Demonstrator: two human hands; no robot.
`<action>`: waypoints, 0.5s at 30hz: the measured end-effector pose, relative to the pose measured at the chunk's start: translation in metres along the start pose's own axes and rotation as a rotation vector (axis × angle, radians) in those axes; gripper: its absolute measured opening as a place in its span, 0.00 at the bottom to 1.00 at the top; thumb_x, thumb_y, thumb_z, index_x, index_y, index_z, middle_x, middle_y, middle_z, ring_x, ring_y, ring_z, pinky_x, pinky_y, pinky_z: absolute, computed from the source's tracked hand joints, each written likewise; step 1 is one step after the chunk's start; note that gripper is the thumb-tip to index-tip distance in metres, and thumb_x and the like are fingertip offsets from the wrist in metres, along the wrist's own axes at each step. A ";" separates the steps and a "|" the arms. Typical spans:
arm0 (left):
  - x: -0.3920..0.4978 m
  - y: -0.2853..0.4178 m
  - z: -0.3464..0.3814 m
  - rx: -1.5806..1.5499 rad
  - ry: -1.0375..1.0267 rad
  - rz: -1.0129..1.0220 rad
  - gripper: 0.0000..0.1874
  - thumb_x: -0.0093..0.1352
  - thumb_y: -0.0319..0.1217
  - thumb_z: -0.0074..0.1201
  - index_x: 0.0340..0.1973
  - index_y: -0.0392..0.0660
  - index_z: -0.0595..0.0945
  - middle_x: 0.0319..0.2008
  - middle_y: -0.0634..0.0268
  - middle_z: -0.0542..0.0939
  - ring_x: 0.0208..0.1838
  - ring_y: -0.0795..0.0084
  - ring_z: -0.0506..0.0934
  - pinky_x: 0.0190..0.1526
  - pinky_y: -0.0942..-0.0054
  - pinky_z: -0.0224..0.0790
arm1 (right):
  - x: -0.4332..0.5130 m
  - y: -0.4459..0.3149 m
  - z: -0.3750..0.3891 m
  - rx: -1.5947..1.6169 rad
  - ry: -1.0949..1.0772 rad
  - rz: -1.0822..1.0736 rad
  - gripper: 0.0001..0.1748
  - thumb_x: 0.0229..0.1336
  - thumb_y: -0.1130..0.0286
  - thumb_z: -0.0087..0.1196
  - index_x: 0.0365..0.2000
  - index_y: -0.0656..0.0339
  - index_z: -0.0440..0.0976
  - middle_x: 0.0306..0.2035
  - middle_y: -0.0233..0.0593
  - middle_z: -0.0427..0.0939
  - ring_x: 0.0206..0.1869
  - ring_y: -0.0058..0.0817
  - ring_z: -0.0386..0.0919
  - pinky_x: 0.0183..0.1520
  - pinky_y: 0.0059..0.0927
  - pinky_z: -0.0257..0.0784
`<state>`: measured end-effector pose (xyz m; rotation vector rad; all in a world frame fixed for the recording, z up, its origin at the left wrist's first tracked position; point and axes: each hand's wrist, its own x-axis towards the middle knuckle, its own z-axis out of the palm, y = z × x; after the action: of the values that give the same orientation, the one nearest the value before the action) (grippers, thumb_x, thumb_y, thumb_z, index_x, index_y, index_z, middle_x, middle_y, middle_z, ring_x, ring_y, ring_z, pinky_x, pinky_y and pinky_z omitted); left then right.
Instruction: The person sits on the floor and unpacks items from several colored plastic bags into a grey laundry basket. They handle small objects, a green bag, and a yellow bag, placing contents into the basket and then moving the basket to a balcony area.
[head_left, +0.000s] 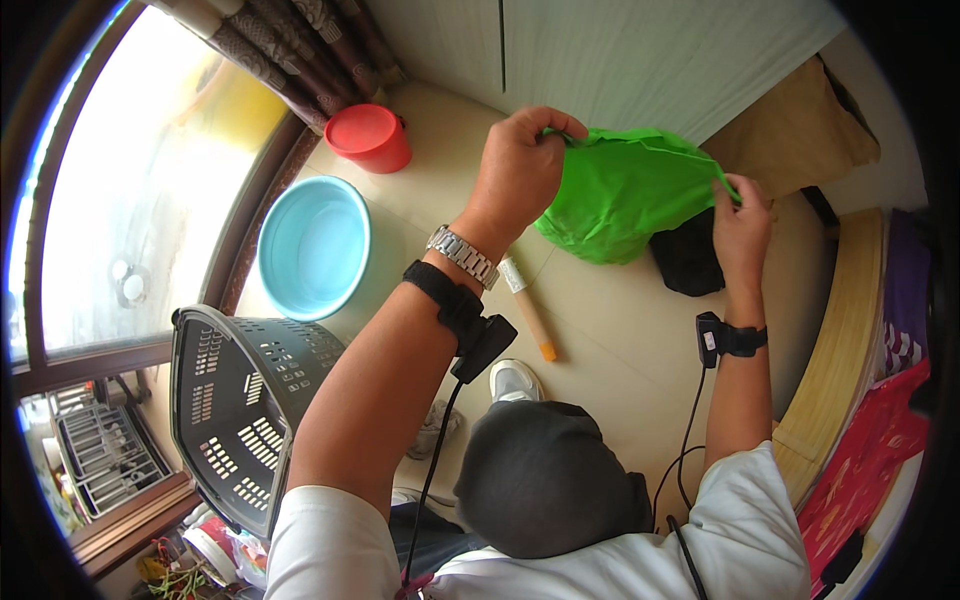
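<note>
A bright green fabric bag (626, 196) hangs in front of me, its rim stretched between my two hands. My left hand (525, 154) pinches the rim at its left end; a metal watch and a black strap with a device sit on that arm. At the opposite end, my right hand (742, 217) grips the rim between thumb and fingers. Below the bag, close to my right hand, a black object (688, 255) rests on the floor, partly covered from view. The inside of the bag is hidden.
A light-blue basin (315, 247) and a red lidded bucket (369, 138) stand by the window. The grey perforated basket (240, 412) is tilted at left. A wooden stick (529, 311) lies on the floor. Brown paper or cardboard (791, 131) leans at upper right.
</note>
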<state>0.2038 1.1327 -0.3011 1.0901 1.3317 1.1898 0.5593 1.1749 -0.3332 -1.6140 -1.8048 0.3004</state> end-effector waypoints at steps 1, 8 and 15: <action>-0.004 -0.002 0.001 -0.009 -0.021 0.005 0.16 0.84 0.18 0.54 0.60 0.35 0.92 0.50 0.61 0.93 0.49 0.77 0.87 0.51 0.71 0.82 | 0.001 0.001 0.003 -0.038 -0.033 -0.034 0.09 0.78 0.69 0.70 0.51 0.63 0.89 0.49 0.47 0.89 0.52 0.48 0.90 0.57 0.42 0.83; -0.095 -0.011 -0.038 0.003 0.071 -0.066 0.22 0.89 0.23 0.57 0.78 0.37 0.82 0.73 0.55 0.87 0.70 0.62 0.90 0.71 0.61 0.85 | -0.018 0.013 0.015 -0.327 0.117 0.008 0.23 0.74 0.70 0.73 0.65 0.56 0.85 0.62 0.48 0.86 0.67 0.52 0.86 0.67 0.52 0.83; -0.277 0.059 -0.142 0.093 0.355 -0.228 0.14 0.91 0.23 0.57 0.68 0.33 0.88 0.56 0.56 0.93 0.51 0.70 0.93 0.56 0.69 0.89 | -0.164 -0.032 0.076 0.077 -0.240 -0.408 0.14 0.72 0.75 0.68 0.55 0.54 0.86 0.49 0.40 0.88 0.50 0.49 0.90 0.53 0.49 0.87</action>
<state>0.0884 0.8522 -0.2107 0.7853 1.7490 1.1946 0.4855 1.0338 -0.4256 -1.1594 -2.2223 0.3802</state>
